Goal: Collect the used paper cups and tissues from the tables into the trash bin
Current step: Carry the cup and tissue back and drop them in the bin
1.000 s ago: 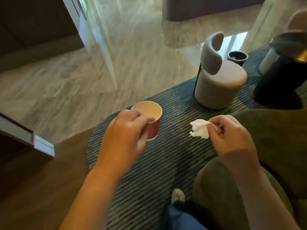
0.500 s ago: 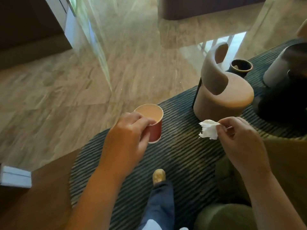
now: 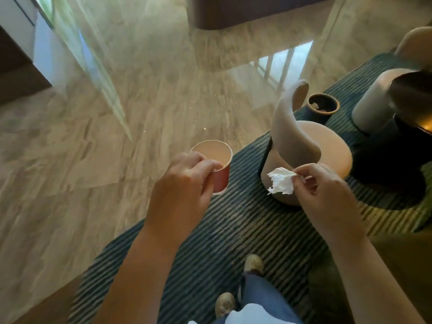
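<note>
My left hand (image 3: 181,183) grips a red paper cup (image 3: 218,168) upright by its rim and side; the cup's pale inside looks bare. My right hand (image 3: 325,190) pinches a crumpled white tissue (image 3: 280,181) between thumb and fingers. Both are held in the air above a striped dark rug (image 3: 233,230). A small dark round trash bin (image 3: 323,106) stands on the floor further ahead, behind a beige stool, with some rubbish visible inside it.
A beige round stool (image 3: 327,146) with a curved backrest stands between me and the bin. A dark round table base (image 3: 392,155) and another beige seat (image 3: 371,106) are at the right. Polished stone floor (image 3: 140,101) lies to the left. My shoes (image 3: 253,263) are on the rug below.
I have walked forward along the rug: the stool and the bin are closer and larger in view. Both hands keep the same hold on the cup and the tissue.
</note>
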Demonstrator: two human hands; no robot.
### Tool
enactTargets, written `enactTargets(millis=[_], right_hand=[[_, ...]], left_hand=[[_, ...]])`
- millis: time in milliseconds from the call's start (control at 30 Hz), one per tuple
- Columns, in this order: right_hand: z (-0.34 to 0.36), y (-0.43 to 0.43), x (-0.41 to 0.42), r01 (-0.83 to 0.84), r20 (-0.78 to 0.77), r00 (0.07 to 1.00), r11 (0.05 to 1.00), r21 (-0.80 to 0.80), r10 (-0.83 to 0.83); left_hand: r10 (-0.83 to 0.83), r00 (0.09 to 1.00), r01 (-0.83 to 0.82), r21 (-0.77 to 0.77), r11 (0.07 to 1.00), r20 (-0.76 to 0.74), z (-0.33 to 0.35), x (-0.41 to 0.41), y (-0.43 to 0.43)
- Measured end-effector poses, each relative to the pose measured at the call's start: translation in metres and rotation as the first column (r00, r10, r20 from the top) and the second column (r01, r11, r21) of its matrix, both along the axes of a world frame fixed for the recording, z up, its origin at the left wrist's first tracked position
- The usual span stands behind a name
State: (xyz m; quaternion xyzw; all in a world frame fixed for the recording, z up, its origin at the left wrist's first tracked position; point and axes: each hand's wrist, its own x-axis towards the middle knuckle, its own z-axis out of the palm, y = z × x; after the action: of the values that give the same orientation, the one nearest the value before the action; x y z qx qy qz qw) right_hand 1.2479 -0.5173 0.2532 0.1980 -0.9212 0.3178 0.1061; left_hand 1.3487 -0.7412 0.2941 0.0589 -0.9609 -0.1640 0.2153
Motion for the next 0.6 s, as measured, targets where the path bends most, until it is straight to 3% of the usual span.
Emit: enactTargets(millis=[133, 333, 433, 600], right_hand=[[-0.014, -0.027, -0.078, 0.025, 0.037, 0.999, 1.000, -0.017, -0.025], [-0.025, -0.058, -0.242, 0.119, -0.028, 0.992, 0.993, -0.013, -0.119], [-0.010, -0.067, -0.322, 0.206, -0.056, 0.976, 0.974, -0.090, -0.211], [0.002, -0.090, -0.432, 0.203, -0.050, 0.976, 0.970, -0.138, -0.211]], left_hand=[[-0.038, 0.999, 0.038, 0.008, 0.999, -0.005, -0.009, -0.094, -0.029], [-0.132, 0.991, 0.133, -0.035, 0.991, 0.020, -0.011, -0.253, -0.064], [-0.189, 0.982, 0.190, -0.055, 0.980, 0.027, 0.004, -0.328, -0.082], [-0.189, 0.982, 0.189, -0.057, 0.980, 0.004, 0.014, -0.439, -0.111]])
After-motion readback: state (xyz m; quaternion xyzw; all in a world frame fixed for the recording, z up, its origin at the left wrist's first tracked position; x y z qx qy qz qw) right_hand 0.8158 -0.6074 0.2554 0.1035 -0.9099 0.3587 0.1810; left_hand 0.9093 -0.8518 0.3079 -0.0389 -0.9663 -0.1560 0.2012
